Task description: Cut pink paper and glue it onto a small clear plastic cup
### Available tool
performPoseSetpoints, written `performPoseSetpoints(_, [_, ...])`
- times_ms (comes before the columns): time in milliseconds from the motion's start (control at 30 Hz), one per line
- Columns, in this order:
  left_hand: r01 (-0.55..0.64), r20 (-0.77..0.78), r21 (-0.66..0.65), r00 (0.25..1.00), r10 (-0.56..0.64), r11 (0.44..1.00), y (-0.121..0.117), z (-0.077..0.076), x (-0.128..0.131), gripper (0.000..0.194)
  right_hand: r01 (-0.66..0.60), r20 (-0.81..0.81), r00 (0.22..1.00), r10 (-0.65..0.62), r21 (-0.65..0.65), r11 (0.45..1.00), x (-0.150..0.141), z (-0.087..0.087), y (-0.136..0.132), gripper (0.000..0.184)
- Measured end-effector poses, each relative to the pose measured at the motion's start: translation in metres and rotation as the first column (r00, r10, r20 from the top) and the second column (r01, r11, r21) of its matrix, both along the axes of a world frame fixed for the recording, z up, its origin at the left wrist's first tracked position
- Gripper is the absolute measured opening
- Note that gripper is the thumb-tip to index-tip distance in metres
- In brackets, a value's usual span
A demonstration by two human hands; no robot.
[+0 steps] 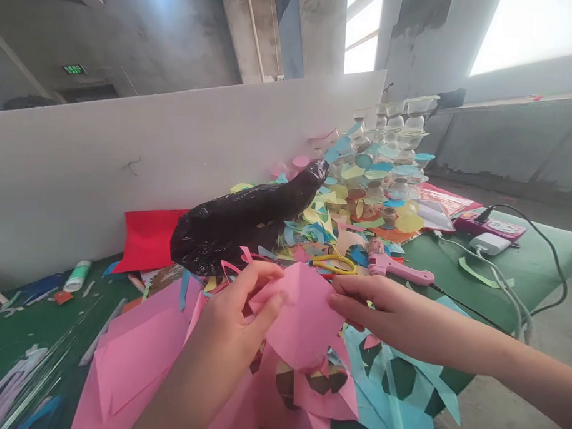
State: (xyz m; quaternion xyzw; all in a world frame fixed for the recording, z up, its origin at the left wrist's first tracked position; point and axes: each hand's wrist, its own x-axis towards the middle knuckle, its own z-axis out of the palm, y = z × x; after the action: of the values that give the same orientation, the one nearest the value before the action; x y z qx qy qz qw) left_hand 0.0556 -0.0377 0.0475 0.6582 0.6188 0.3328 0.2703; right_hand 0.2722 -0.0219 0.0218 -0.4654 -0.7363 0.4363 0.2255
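A pink sheet of paper [305, 321], cut to a rounded outline and creased down the middle, is held up between both hands. My left hand [245, 307] pinches its left edge, thumb in front. At the right edge, the fingers of my right hand [358, 298] are closed on the same paper. Below it lie pink paper offcuts [326, 397] with cut-out holes. Just beyond the hands are yellow-handled scissors [335, 262], their blades partly hidden, and a pink glue gun [397, 267].
Stacked plastic cups [405, 140] with coloured paper pieces stand at the back right. A black plastic bag [239, 219] lies behind the hands. Pink sheets [141, 341] lie left, blue offcuts [392, 393] right. A power strip [494, 227] with cables sits on the green tabletop [547, 248].
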Motion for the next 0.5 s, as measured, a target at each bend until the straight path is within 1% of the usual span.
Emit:
performPoseSetpoints(100, [-0.043, -0.001, -0.053, 0.999, 0.043, 0.998, -0.003, -0.005, -0.002, 0.027, -0.026, 0.002, 1.000, 0.026, -0.044, 0.999, 0.002, 0.000, 0.000, 0.044])
performPoseSetpoints(200, [-0.050, -0.029, -0.052, 0.998, 0.049, 0.997, -0.005, -0.018, -0.005, 0.029, -0.052, 0.046, 0.997, 0.057, -0.097, 0.994, 0.003, -0.003, 0.001, 0.043])
performPoseSetpoints(333, [-0.052, -0.031, -0.084, 0.998, 0.049, 0.995, -0.005, -0.038, -0.007, 0.026, -0.046, 0.094, 0.994, 0.059, -0.134, 0.990, 0.002, -0.015, 0.003, 0.044])
performPoseSetpoints(400, [-0.054, -0.014, -0.104, 0.998, 0.053, 0.993, -0.004, -0.045, -0.007, 0.026, -0.046, 0.105, 0.993, 0.062, -0.149, 0.988, 0.002, -0.022, 0.005, 0.044])
performPoseSetpoints(500, [-0.024, 0.006, -0.112, 1.000, 0.025, 0.993, -0.002, -0.054, -0.009, 0.025, -0.053, 0.109, 0.991, 0.071, -0.158, 0.986, 0.001, -0.031, 0.008, 0.043])
